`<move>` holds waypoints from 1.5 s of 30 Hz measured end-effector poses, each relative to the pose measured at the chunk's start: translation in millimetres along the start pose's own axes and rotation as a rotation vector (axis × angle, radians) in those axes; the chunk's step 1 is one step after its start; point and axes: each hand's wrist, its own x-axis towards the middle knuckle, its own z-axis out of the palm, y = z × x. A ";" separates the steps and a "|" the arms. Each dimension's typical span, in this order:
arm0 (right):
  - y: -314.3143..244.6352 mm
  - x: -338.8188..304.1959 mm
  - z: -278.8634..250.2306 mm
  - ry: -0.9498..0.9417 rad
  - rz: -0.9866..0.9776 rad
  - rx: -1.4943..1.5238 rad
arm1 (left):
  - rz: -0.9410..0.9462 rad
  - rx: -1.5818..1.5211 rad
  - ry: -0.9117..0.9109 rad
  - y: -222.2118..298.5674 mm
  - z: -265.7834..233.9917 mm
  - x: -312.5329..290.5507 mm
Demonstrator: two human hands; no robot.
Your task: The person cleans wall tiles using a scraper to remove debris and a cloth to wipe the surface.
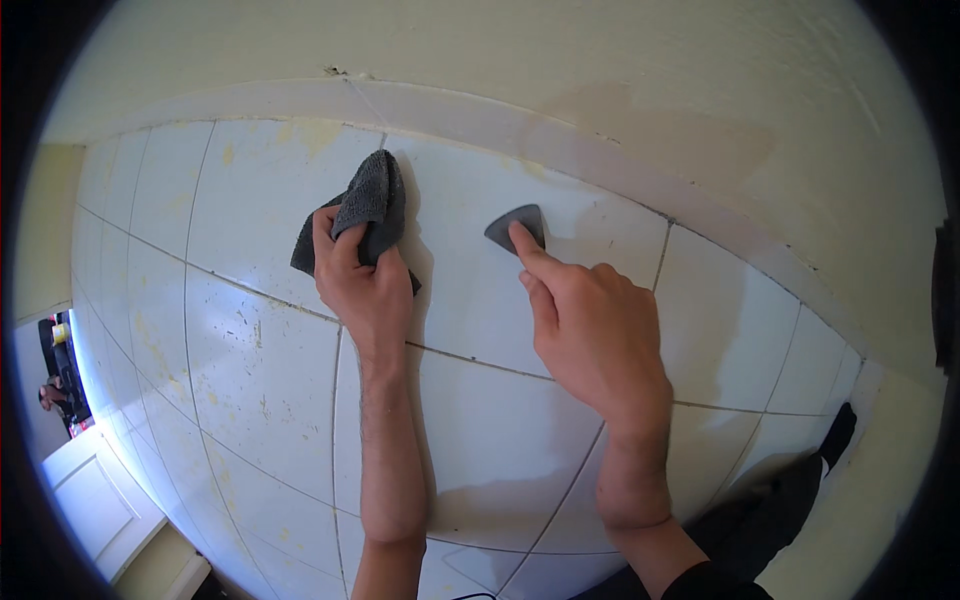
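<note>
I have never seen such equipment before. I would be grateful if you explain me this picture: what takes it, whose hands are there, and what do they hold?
There is no machine working here, only a person's two bare hands. The single picture comes from a wide camera worn on the head, looking down, so straight lines bend near the rim. Below is a white tiled floor, with a wall along its far edge. The left hand holds a bunched dark grey cloth. The right hand holds a grey, fan-shaped scraper, its index finger on top. Yellowish stains and small dark specks mark the tiles at left.
</note>
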 end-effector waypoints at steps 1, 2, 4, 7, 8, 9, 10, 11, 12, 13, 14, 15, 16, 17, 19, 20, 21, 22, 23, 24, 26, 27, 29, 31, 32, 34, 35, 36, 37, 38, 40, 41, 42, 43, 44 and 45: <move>3.7 -1.0 1.5 0.026 -0.018 0.035 | 0.034 0.023 0.005 -1.0 0.3 0.4; 5.5 -1.5 2.0 0.052 -0.035 0.070 | 0.068 0.046 0.010 -1.2 0.2 0.8; -1.5 1.5 -1.0 0.011 -0.003 0.025 | 0.031 0.011 0.009 -1.9 1.1 -0.8; 1.1 1.7 0.8 -0.008 0.020 0.060 | 0.023 0.005 0.011 -1.8 0.8 -0.2; 2.7 1.5 1.7 0.013 0.016 0.137 | 0.049 0.031 0.010 -1.6 0.2 0.4; 0.4 2.7 -0.2 0.014 0.018 0.134 | 0.049 0.028 0.009 -2.0 0.8 0.0; -4.2 4.9 -4.1 -0.045 0.053 0.084 | 0.028 0.023 0.007 -2.4 1.1 -0.6; -6.5 6.2 -6.0 -0.104 0.088 0.035 | 0.008 0.018 0.006 -2.9 1.8 -1.1; -5.0 4.7 -4.4 -0.103 0.085 0.039 | 0.011 0.022 0.007 -3.0 0.4 0.0; -1.1 1.8 -1.5 -0.037 0.050 0.101 | 0.052 0.051 0.008 -3.3 -0.5 0.8; 0.3 0.3 0.2 0.029 0.015 0.162 | 0.093 0.081 0.010 -3.3 -1.6 1.7; -0.3 1.6 0.5 0.028 0.018 0.158 | 0.090 0.077 0.008 -3.0 -0.1 0.6; -2.1 4.1 0.7 -0.005 0.039 0.105 | 0.048 0.042 0.005 -2.0 1.1 -0.2; -2.7 5.4 0.9 -0.038 0.061 0.052 | 0.005 0.006 0.001 -1.8 2.6 -1.3; 1.9 0.2 3.9 0.007 0.022 0.107 | 0.035 0.033 0.012 -2.7 0.3 0.2; 3.1 -1.6 5.0 0.052 -0.013 0.161 | 0.064 0.056 0.019 -3.0 -1.2 1.0; 1.5 0.2 4.2 0.051 -0.011 0.157 | 0.060 0.052 0.018 -2.5 -0.4 0.5; -2.3 3.8 2.3 0.021 0.020 0.104 | 0.043 0.049 0.010 -1.0 0.1 0.4; -4.3 5.6 0.4 -0.009 0.052 0.051 | 0.027 0.045 0.003 -0.2 0.9 -0.2; -4.3 2.9 -1.9 -0.010 0.048 0.054 | 0.029 0.048 0.006 -0.9 -0.1 0.3; -1.5 -4.5 -5.4 -0.072 0.046 0.128 | 0.068 0.056 0.029 -2.5 -1.5 0.9; -0.3 -2.1 -3.3 -0.068 0.050 0.124 | 0.068 0.050 0.027 -1.7 0.6 0.7; 2.3 4.8 3.9 0.037 0.051 0.063 | 0.031 0.018 0.014 -0.2 4.4 -0.6; -4.5 -4.0 -10.5 -0.035 0.049 0.041 | 0.034 0.020 0.015 -2.3 1.1 0.0; -8.6 -6.9 -15.1 -0.111 0.045 0.019 | 0.033 0.024 0.017 -2.9 -3.3 1.2; 0.2 -0.2 -7.9 -0.049 0.047 0.065 | 0.039 0.027 0.011 1.0 -0.2 0.9; 3.8 2.2 -6.2 0.009 0.047 0.114 | 0.043 0.034 0.005 3.0 1.2 0.9; 2.1 0.5 -7.3 0.009 0.049 0.115 | 0.044 0.034 0.003 0.8 0.3 0.8; -0.8 -2.9 -10.5 -0.041 0.052 0.059 | 0.056 0.046 0.007 -1.8 -0.8 0.8; -2.5 -4.7 -11.8 -0.091 0.055 0.003 | 0.069 0.058 0.012 -3.8 -1.8 0.9; 6.4 -3.7 -7.9 -0.042 0.041 0.062 | 0.058 0.044 0.009 -1.8 0.8 0.4; 9.8 -3.4 -6.9 0.006 0.024 0.123 | 0.047 0.034 0.007 -0.9 2.0 0.1; 7.1 -4.1 -9.5 0.007 0.025 0.125 | 0.048 0.035 0.006 -1.7 1.2 0.4; 2.2 -5.3 -14.7 -0.044 0.041 0.070 | 0.071 0.041 0.008 -2.8 0.4 0.5; -0.5 -5.9 -17.3 -0.094 0.058 0.014 | 0.094 0.047 0.011 -3.6 -0.3 0.8; 1.6 -6.1 -17.0 -0.094 0.058 0.014 | 0.094 0.046 0.011 -3.1 0.0 0.7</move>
